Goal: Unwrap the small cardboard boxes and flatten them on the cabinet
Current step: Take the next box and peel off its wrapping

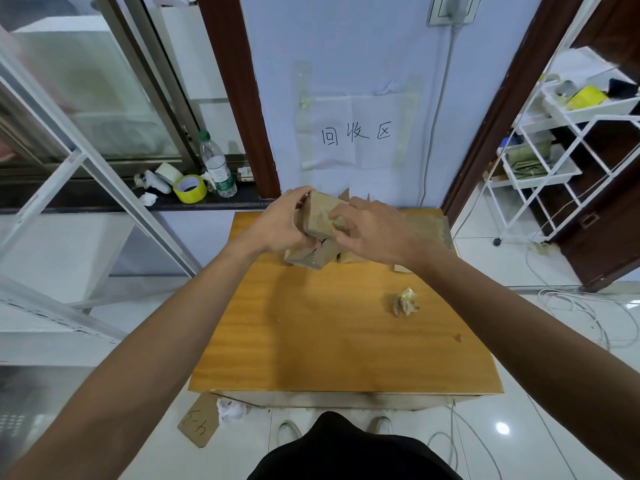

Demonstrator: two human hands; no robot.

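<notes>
Now, left grip (280,223) clasps the small box (320,216), right grip (374,233) pinches its taped face; a hard yank could fling it off the surface (329,323).

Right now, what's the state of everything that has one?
held box: lifted over the cabinet, box-shaped, not flattened
left hand: grips the box's left end
right hand: fingers curled on its right side
boxes below: piled on the cabinet, not flat
crumpled wad: loose on the cabinet
water bottle: upright, capped, on the sill
</notes>
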